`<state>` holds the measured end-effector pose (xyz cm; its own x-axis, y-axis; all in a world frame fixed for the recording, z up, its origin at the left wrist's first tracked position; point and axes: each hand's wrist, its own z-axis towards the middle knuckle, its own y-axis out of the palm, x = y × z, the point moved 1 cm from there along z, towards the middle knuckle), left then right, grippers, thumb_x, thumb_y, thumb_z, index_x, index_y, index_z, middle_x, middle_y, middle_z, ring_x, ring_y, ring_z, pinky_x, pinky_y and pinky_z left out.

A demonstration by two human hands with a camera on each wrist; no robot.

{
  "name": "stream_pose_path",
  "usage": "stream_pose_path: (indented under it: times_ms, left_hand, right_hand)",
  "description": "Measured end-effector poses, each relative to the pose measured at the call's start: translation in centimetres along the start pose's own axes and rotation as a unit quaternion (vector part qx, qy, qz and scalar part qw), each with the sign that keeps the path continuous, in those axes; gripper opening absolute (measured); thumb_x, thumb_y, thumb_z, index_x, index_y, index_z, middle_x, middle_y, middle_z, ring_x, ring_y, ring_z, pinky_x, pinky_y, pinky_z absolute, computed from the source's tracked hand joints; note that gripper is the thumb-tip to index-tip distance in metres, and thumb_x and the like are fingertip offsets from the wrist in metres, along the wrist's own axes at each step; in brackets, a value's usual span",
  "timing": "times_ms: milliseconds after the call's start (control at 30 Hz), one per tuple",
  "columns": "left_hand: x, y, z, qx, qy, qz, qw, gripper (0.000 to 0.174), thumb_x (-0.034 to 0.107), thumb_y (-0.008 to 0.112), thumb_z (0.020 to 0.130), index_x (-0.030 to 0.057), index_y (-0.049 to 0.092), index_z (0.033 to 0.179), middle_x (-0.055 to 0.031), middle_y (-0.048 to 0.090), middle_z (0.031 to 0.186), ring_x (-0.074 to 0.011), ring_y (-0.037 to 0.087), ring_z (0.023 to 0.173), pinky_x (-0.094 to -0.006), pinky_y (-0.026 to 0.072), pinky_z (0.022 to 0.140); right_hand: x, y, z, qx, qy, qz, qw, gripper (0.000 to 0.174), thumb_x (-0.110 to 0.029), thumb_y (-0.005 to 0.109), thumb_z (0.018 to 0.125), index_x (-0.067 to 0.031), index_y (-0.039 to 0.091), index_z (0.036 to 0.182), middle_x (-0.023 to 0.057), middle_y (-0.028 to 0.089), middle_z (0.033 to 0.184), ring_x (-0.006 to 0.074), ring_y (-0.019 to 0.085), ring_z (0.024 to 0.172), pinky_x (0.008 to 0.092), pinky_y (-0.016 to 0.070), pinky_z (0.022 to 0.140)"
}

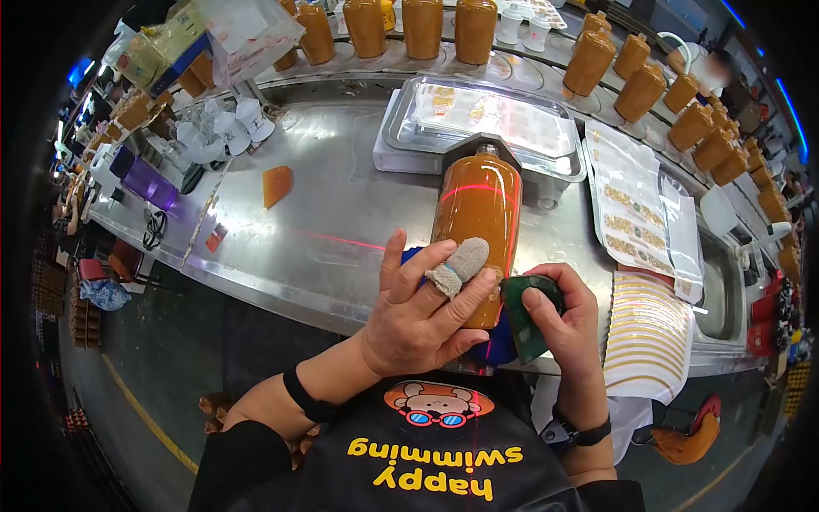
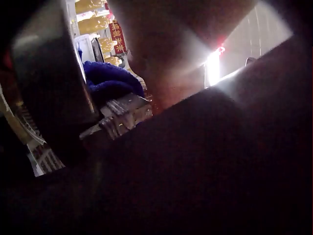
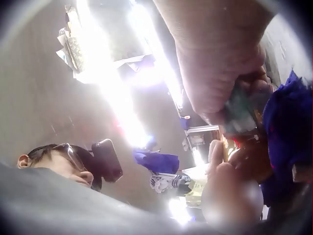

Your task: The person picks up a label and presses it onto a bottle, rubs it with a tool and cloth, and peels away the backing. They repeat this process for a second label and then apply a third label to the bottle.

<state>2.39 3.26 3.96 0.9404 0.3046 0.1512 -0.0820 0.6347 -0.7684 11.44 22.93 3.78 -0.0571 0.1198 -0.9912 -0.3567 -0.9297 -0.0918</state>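
A glossy brown bottle [image 1: 478,205] lies in front of the person, its neck against a dark angled bracket [image 1: 483,142]. The left hand [image 1: 418,316] rests on the bottle's near part with fingers extended and spread. A grey cloth cover [image 1: 467,258] wraps one of its fingers. In the right hand [image 1: 569,320], a dark green scraper-like piece [image 1: 529,337] is pinched between thumb and fingers beside the bottle's near right edge. Blue cloth [image 1: 503,340] shows under the bottle, and also in the right wrist view. Red light lines cross the bottle. The left wrist view is mostly dark.
Metal trays [image 1: 401,128] with decal sheets stand behind the bottle. More sheets [image 1: 627,196] lie at right, near a sink [image 1: 725,299]. An amber piece [image 1: 276,185] and a purple bottle [image 1: 143,179] are at left. Brown bottles [image 1: 422,30] line the back track.
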Motion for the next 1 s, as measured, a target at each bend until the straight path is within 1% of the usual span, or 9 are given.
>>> stream_pose_path:
  times_ms: [100,300,400,500,600,700,800,1000]
  left_hand:
    - [0.02,0.07,0.0,0.001,0.007,-0.001,1.0,0.051,0.05,0.051,0.094,0.0128,0.064,0.127,-0.0091,0.059,0.129,-0.0277,0.039,0.133,-0.0593,0.0087,0.117]
    - [0.23,0.02,0.08,0.005,0.022,-0.003,1.0,0.046,0.046,0.056,0.092,0.0138,0.065,0.124,-0.004,0.063,0.122,-0.0272,0.039,0.133,-0.0615,0.0081,0.117]
    - [0.31,0.14,-0.1,0.002,0.035,0.032,0.999,0.045,0.048,0.056,0.093,0.0172,0.067,0.124,-0.0032,0.062,0.127,-0.0266,0.042,0.13,-0.0583,0.0113,0.118]
    - [0.64,0.38,-0.23,0.002,0.044,0.012,0.999,0.045,0.046,0.058,0.092,0.0151,0.066,0.125,-0.0058,0.062,0.127,-0.0285,0.042,0.13,-0.058,0.0112,0.118]
    - [0.12,0.24,-0.63,0.014,-0.01,-0.054,0.998,0.048,0.045,0.058,0.092,0.0118,0.064,0.126,-0.0095,0.061,0.129,-0.0311,0.043,0.128,-0.0578,0.0109,0.117]
    - [-0.21,0.0,-0.8,0.012,-0.024,-0.037,0.999,0.05,0.044,0.057,0.093,0.0091,0.063,0.128,-0.0125,0.058,0.132,-0.0332,0.043,0.128,-0.0578,0.0111,0.117]
    - [0.04,-0.11,-0.63,-0.003,-0.015,-0.013,1.0,0.051,0.045,0.057,0.093,0.009,0.062,0.128,-0.0128,0.056,0.136,-0.0329,0.043,0.129,-0.058,0.0117,0.117]
    - [0.26,0.21,-0.47,-0.001,-0.009,-0.002,1.0,0.052,0.046,0.056,0.093,0.0089,0.062,0.129,-0.0135,0.054,0.138,-0.0324,0.043,0.129,-0.0579,0.0119,0.117]
  right_hand:
    - [0.06,-0.05,-0.01,-0.002,0.005,0.004,1.0,0.02,-0.01,0.067,0.089,0.0008,0.061,0.103,0.0026,0.066,0.084,0.006,0.058,0.074,0.022,0.0475,0.068]
    - [0.29,-0.32,0.02,0.027,-0.006,-0.011,1.0,0.019,-0.01,0.067,0.089,0.0009,0.061,0.103,0.0023,0.066,0.085,0.0057,0.057,0.075,0.0217,0.0472,0.068]
    - [0.17,-0.55,0.03,0.042,0.0,0.01,0.999,0.019,-0.01,0.067,0.089,0.0014,0.06,0.102,0.0024,0.066,0.085,0.0059,0.057,0.075,0.0217,0.0473,0.068]
    - [0.07,-0.57,0.02,0.049,0.005,0.011,0.999,0.019,-0.01,0.067,0.089,0.002,0.06,0.102,0.0021,0.065,0.085,0.006,0.057,0.075,0.0218,0.0473,0.069]
    - [0.11,-0.56,-0.12,0.049,-0.001,-0.002,0.999,0.019,-0.011,0.067,0.089,0.002,0.06,0.102,0.002,0.065,0.084,0.006,0.057,0.075,0.0218,0.0473,0.068]
    - [0.23,-0.64,-0.12,0.036,0.002,0.002,0.999,0.019,-0.011,0.067,0.089,0.0017,0.06,0.102,0.0018,0.065,0.083,0.0058,0.057,0.074,0.0217,0.0469,0.068]
    - [0.45,-0.47,-0.12,0.018,0.001,-0.018,1.0,0.019,-0.011,0.067,0.089,0.0014,0.06,0.102,0.0018,0.065,0.083,0.0056,0.056,0.074,0.0216,0.0465,0.067]
    - [0.14,-0.38,-0.12,0.012,0.0,-0.014,1.0,0.019,-0.009,0.067,0.087,0.0014,0.06,0.102,0.0021,0.065,0.083,0.0058,0.056,0.074,0.0221,0.0466,0.067]
